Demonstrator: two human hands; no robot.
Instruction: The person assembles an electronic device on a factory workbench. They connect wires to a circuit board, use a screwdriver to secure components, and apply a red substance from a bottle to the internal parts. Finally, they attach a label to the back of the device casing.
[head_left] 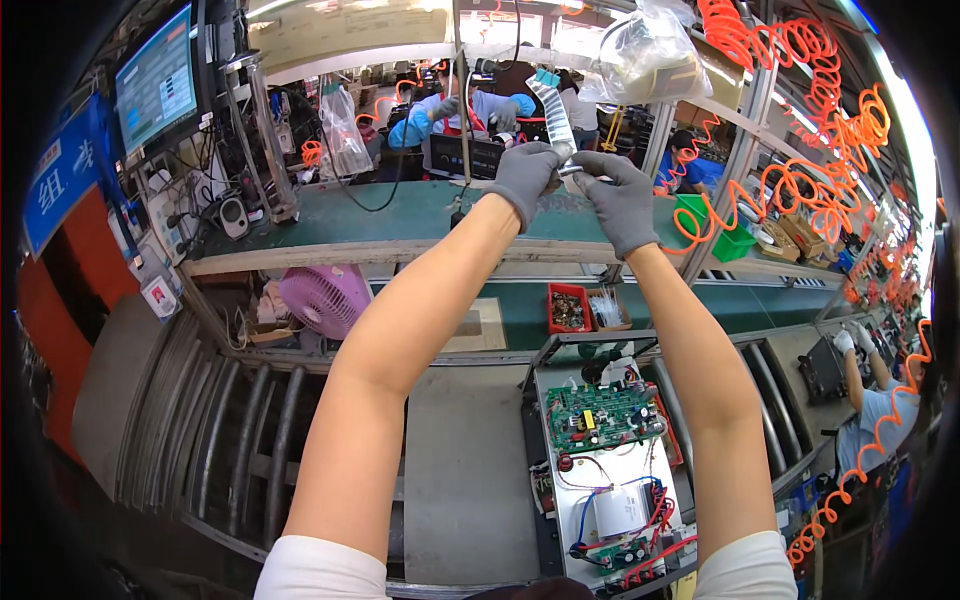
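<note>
Both my arms reach up and forward, with grey gloves on the hands. My left hand (527, 182) pinches the lower end of a pale, silvery strip (553, 112) that looks like a strip of labels. A teal piece (546, 77) shows at the strip's upper end. Close beside it, my right hand (618, 203) has thumb and fingers pressed together at the same lower end; exactly what they grip is too small to make out. Below, between my forearms, lies an opened metal unit with a green circuit board (603, 415), a white block (621, 510) and red and blue wires.
A green shelf (420, 215) crosses ahead, carrying a small speaker-like device (233, 217). Under it are a pink fan (325, 300) and a red parts bin (568, 308). A monitor (157, 83) stands left; orange coiled hoses (810, 190) hang right. Rollers (285, 440) flank a grey plate (455, 480). Other people work nearby.
</note>
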